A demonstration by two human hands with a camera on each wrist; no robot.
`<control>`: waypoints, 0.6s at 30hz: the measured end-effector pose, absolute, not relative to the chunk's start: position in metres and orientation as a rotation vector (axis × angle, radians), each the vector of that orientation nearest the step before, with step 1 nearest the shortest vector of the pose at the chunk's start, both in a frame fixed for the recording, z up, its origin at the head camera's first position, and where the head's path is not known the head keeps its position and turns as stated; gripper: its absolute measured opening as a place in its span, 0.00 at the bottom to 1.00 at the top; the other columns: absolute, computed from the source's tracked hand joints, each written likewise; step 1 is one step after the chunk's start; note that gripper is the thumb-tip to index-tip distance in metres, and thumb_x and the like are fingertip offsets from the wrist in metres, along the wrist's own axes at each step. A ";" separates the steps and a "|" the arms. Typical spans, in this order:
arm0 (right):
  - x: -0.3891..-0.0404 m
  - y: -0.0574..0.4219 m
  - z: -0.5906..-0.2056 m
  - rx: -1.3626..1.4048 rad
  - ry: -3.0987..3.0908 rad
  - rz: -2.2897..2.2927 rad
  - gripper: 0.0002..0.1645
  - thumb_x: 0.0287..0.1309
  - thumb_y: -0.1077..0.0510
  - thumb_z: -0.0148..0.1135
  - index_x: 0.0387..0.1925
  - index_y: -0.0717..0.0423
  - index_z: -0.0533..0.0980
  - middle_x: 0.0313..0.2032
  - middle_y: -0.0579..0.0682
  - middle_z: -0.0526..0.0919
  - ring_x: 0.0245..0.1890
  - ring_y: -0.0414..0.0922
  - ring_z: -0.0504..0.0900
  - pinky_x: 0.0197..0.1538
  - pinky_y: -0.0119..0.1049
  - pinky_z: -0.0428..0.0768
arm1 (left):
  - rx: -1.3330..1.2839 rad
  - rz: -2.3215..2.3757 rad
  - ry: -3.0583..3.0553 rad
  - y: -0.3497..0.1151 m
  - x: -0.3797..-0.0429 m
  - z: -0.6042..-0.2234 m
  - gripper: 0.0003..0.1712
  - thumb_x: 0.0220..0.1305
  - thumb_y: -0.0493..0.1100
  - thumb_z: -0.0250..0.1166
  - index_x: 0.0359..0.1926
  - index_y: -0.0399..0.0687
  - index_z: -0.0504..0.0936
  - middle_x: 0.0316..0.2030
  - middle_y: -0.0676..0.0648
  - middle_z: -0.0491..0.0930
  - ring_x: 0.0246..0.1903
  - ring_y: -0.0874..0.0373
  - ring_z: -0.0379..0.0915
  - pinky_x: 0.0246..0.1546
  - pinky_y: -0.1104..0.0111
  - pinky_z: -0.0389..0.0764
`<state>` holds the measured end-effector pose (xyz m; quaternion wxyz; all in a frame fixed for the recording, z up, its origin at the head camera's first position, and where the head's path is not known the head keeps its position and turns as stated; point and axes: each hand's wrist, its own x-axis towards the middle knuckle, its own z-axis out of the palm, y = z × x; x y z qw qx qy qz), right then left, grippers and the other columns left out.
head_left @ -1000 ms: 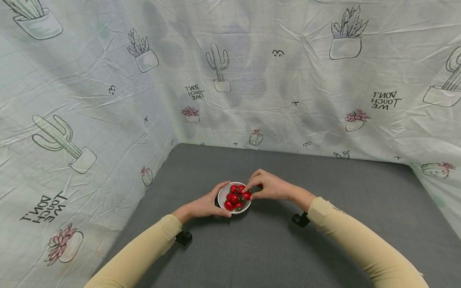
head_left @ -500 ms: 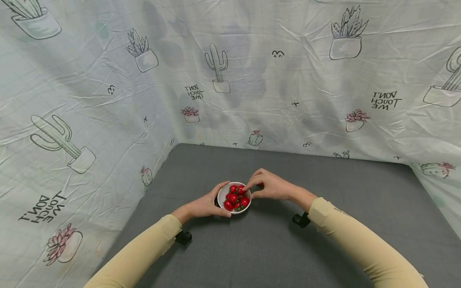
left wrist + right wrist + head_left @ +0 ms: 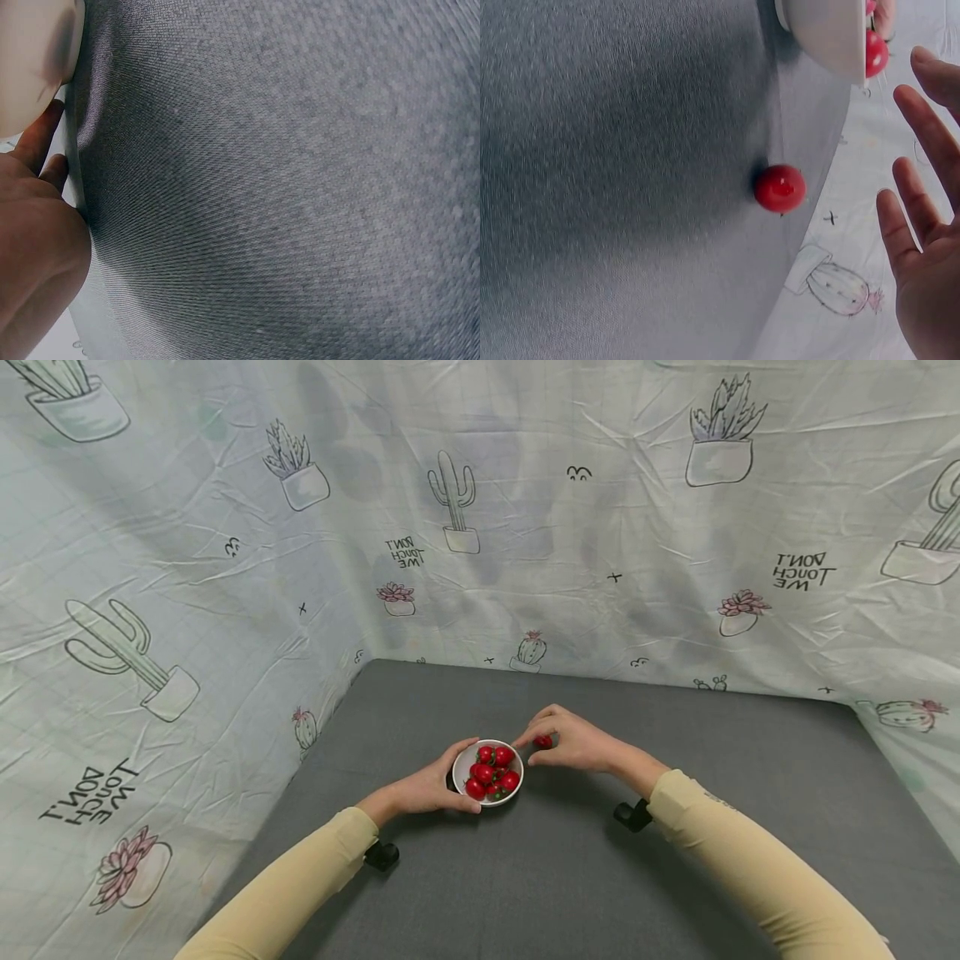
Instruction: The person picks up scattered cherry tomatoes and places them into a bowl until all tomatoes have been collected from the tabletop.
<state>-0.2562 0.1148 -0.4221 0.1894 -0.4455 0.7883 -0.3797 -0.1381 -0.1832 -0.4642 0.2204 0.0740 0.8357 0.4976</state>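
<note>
A small white bowl [image 3: 463, 770] holds several red cherry tomatoes [image 3: 485, 773] with green calyxes. My left hand [image 3: 432, 787] grips the bowl's left side, thumb at the near rim and fingers round the far side. In the left wrist view that hand's fingers lie against the bowl's pale outer wall [image 3: 34, 60]. Just right of the bowl, my right hand [image 3: 577, 742] is in the air with its fingers apart and nothing in them. One loose cherry tomato [image 3: 780, 187] rests on the table; the head view shows it in the gap between thumb and index finger.
A dark grey cloth covers the table [image 3: 540, 877]. Behind and to the left hangs a pale curtain [image 3: 570, 527] printed with cacti. A black camera mount [image 3: 632, 816] sits on the right wrist, another [image 3: 382, 856] on the left.
The right hand was at a tomato on the bowl's right side; that tomato has settled lower in the bowl. The hand has since drawn away to the right. The left hand has stayed still.
</note>
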 end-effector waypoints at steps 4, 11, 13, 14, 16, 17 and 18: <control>-0.261 0.120 -0.421 -1.221 2.237 -1.101 0.17 0.61 0.57 0.74 0.52 0.43 0.87 0.53 0.41 0.81 0.59 0.48 0.67 0.59 0.63 0.71 | 0.211 1.380 2.311 -0.184 -0.138 -0.466 0.62 0.56 0.56 0.79 0.80 0.70 0.47 0.76 0.49 0.52 0.73 0.54 0.51 0.70 0.47 0.57; -0.270 0.130 -0.421 -1.169 2.294 -1.128 0.18 0.63 0.56 0.73 0.54 0.38 0.86 0.54 0.41 0.81 0.61 0.48 0.67 0.61 0.62 0.70 | 0.223 1.373 2.312 -0.184 -0.138 -0.464 0.63 0.55 0.57 0.80 0.81 0.68 0.47 0.76 0.50 0.52 0.74 0.55 0.51 0.70 0.49 0.57; -0.273 0.132 -0.422 -1.137 2.310 -1.129 0.18 0.63 0.56 0.73 0.54 0.38 0.86 0.55 0.43 0.80 0.61 0.49 0.67 0.61 0.62 0.70 | 0.225 1.372 2.313 -0.185 -0.138 -0.465 0.63 0.55 0.57 0.80 0.81 0.68 0.47 0.76 0.50 0.52 0.74 0.54 0.50 0.70 0.49 0.57; -0.274 0.133 -0.423 -1.127 2.321 -1.125 0.18 0.63 0.55 0.73 0.54 0.38 0.86 0.55 0.43 0.79 0.61 0.49 0.67 0.60 0.62 0.70 | 0.226 1.371 2.314 -0.185 -0.138 -0.465 0.63 0.55 0.57 0.80 0.81 0.68 0.47 0.76 0.50 0.52 0.74 0.54 0.50 0.70 0.48 0.57; -0.276 0.135 -0.424 -1.103 2.337 -1.125 0.18 0.63 0.55 0.73 0.54 0.38 0.86 0.55 0.44 0.79 0.62 0.49 0.66 0.60 0.60 0.70 | 0.226 1.369 2.315 -0.185 -0.138 -0.465 0.63 0.55 0.57 0.80 0.81 0.68 0.47 0.76 0.50 0.52 0.74 0.54 0.50 0.70 0.48 0.56; -0.277 0.136 -0.425 -1.097 2.343 -1.126 0.18 0.63 0.55 0.72 0.54 0.38 0.86 0.55 0.43 0.79 0.62 0.49 0.66 0.60 0.59 0.70 | 0.226 1.370 2.316 -0.185 -0.138 -0.465 0.63 0.54 0.57 0.80 0.81 0.68 0.47 0.76 0.50 0.51 0.74 0.54 0.50 0.70 0.48 0.56; -0.279 0.137 -0.425 -1.092 2.347 -1.126 0.18 0.64 0.55 0.72 0.55 0.38 0.85 0.55 0.43 0.79 0.62 0.49 0.66 0.60 0.58 0.70 | 0.228 1.371 2.317 -0.185 -0.138 -0.465 0.63 0.55 0.57 0.80 0.81 0.68 0.47 0.76 0.50 0.51 0.74 0.54 0.50 0.70 0.47 0.56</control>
